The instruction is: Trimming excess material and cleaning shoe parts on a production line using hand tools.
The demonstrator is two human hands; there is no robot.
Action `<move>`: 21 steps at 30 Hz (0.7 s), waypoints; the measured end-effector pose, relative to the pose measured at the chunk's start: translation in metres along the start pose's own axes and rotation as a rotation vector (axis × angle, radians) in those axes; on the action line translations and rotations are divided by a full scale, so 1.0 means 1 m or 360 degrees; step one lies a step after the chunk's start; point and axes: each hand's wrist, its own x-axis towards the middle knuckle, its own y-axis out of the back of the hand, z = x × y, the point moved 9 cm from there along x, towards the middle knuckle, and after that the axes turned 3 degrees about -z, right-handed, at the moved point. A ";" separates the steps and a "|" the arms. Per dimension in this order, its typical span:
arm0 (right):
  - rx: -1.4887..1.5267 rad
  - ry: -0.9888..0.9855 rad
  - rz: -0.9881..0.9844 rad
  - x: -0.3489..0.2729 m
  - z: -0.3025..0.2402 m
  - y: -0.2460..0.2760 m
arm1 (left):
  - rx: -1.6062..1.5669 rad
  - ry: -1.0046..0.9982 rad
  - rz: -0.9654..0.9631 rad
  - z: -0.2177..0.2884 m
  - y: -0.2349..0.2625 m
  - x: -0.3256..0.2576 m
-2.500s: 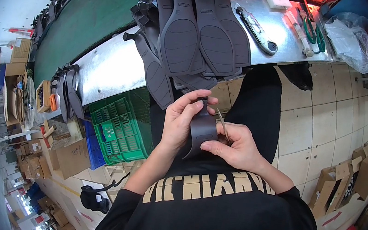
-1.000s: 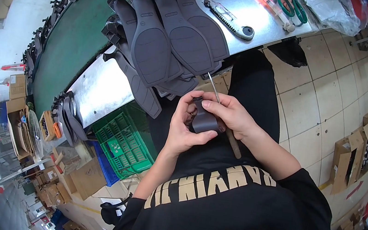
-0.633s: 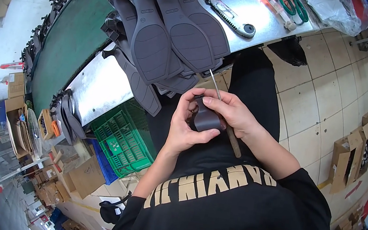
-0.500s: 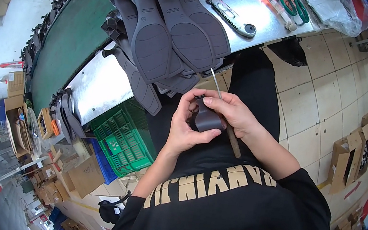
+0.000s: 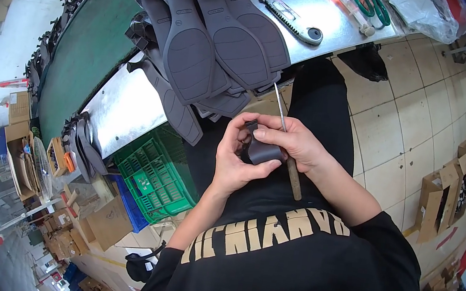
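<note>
Green flat belt surface [image 5: 82,58] is stretching along the left, and a green plastic lattice crate [image 5: 151,185] is standing beneath the shiny metal tabletop [image 5: 127,102]. Dark grey paddle-shaped parts [image 5: 191,63] are lying piled on the edge. Left hand [image 5: 234,160] is clasping one dark, smooth, flexible piece [image 5: 262,152], thumb and fingers curving around it; this piece is now bending between both hands, no longer hanging. Right hand [image 5: 300,145] is clamping a thin, wooden-handled metal tool [image 5: 293,180], now standing steeper, and its thumb is touching the piece.
</note>
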 end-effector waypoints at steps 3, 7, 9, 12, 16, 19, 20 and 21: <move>0.0004 0.0035 0.0035 0.000 -0.002 -0.001 | 0.0016 0.0029 -0.0024 -0.001 -0.001 0.000; 0.0011 -0.0014 0.0076 0.001 0.002 0.005 | 0.0012 0.0018 -0.0024 0.000 -0.001 0.001; 0.0000 -0.0012 0.0071 0.001 0.001 0.005 | 0.0000 0.0020 -0.0019 -0.001 -0.001 0.001; 0.0007 -0.0036 0.0075 -0.002 0.000 0.003 | 0.0023 0.0028 -0.0019 -0.001 -0.001 0.001; 0.0027 -0.0032 0.0110 -0.002 0.000 0.005 | 0.0061 0.0007 -0.0060 -0.005 0.000 0.001; 0.0038 -0.0045 0.0128 -0.001 0.002 0.007 | 0.0070 0.0017 -0.0075 -0.005 -0.001 0.001; 0.0039 -0.0050 0.0136 -0.001 0.003 0.007 | 0.0063 0.0024 -0.0071 -0.005 -0.001 0.001; 0.0040 -0.0049 0.0136 -0.001 0.004 0.008 | 0.0057 0.0031 -0.0068 -0.005 -0.001 0.001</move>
